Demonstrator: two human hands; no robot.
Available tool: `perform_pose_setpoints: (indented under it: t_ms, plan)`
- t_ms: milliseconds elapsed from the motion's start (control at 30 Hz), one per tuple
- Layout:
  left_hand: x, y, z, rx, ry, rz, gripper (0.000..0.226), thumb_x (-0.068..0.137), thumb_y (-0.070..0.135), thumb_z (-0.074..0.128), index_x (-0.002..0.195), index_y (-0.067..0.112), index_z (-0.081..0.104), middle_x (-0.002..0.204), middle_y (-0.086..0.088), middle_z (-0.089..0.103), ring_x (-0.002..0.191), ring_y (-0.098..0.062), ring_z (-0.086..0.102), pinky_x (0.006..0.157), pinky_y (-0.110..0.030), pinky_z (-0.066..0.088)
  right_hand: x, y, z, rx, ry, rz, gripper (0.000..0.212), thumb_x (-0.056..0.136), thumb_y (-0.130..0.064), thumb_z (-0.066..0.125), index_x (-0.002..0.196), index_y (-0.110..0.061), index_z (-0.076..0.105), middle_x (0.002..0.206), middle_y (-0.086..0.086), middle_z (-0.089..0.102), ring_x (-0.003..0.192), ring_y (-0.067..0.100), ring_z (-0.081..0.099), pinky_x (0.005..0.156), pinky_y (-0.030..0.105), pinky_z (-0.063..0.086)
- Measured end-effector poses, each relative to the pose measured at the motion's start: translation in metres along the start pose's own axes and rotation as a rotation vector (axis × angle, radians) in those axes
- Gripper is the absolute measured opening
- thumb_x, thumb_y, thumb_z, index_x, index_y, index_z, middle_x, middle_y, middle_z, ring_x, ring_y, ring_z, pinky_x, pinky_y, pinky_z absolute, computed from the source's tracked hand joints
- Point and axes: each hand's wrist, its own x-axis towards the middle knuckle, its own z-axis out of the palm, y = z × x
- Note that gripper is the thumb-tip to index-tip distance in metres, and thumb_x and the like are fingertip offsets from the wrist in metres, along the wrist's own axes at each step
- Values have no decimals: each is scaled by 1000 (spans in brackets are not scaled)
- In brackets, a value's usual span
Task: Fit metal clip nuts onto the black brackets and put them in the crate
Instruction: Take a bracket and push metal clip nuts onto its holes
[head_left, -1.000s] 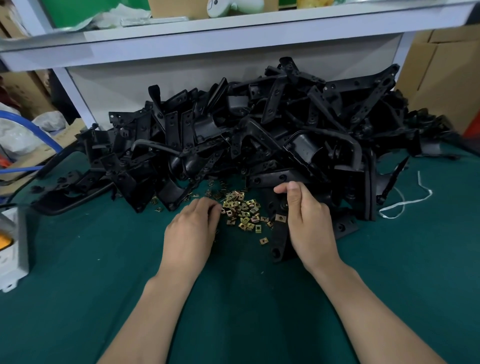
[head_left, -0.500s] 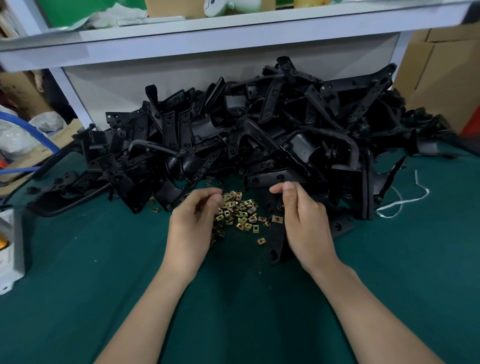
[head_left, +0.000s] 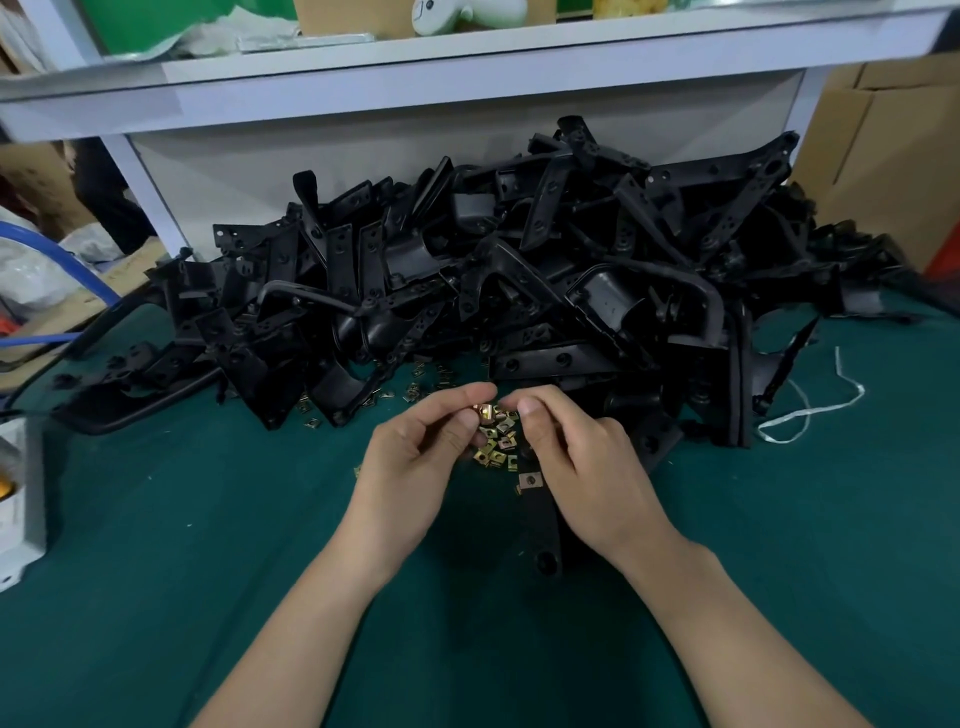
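You're pinching one clip nut (head_left: 487, 413), small, folded, shiny brass-yellow, btwn thumb & forefinger of your left grip (head_left: 410, 473), just over the loose nut pile (head_left: 497, 442). Your right grip (head_left: 587, 467) is curling in w/ thumb & forefinger tips right beside that nut; can't tell if it's touching. Under the right grip a flat black bracket (head_left: 543, 525) is lying on the green tabletop (head_left: 208, 571), w/ a fitted nut (head_left: 530, 479) clipped near its far end. Behind, a big bracket heap (head_left: 545, 260) is sitting against the white shelf (head_left: 363, 88).
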Motion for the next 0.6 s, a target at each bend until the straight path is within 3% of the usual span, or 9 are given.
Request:
perform_pose_setpoints:
  t_ms: [100,233,400,600]
  plan:
    - [0,1,1,-13,7,-14,31,100,16,58,108,40,76,93,9,75,85,-3,66,82,-15,51,-1,-1,1,24,-27,-6,31,104,-51,33,119,-38,58,63,-4,60,56,16,58,54,33,47]
    - [0,2,1,-11,18,-44,23,92,33,61,107,38,77,93,8,76,86,-4,67,82,-15,51,-2,0,2,43,-47,-12,27,104,-55,35,117,-43,55,65,-4,62,58,15,60,56,34,50]
    - [-1,2,3,-13,32,-59,25,91,40,59,100,27,79,84,4,74,80,-5,66,76,-15,51,-1,-1,2,61,-102,20,29,102,-60,36,113,-42,56,69,4,67,62,20,64,61,45,52]
    - [-1,2,4,43,1,-48,33,98,36,56,82,13,74,76,1,70,72,-7,61,70,-15,48,-1,-1,1,38,-96,39,30,101,-59,39,103,-36,58,62,3,62,52,16,52,51,34,43]
